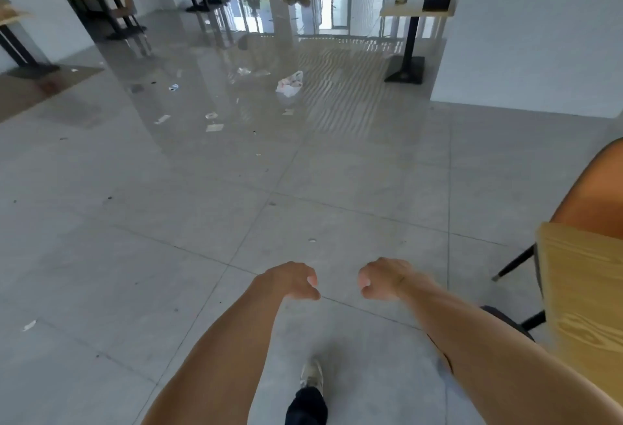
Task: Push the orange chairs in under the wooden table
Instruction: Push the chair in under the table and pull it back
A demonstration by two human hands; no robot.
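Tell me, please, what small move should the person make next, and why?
Probably turn right and reach for the orange chair. Both the left hand and the right hand hang loosely curled over the floor and hold nothing, while the chair stands at the right edge beside the wooden table, out of their reach for now.

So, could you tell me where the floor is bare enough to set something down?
The grey tiles ahead of the left hand and right hand, left of the wooden table, are bare. The orange chair and table crowd the right edge. Farther ahead, a white bag and paper scraps litter the glossy floor.
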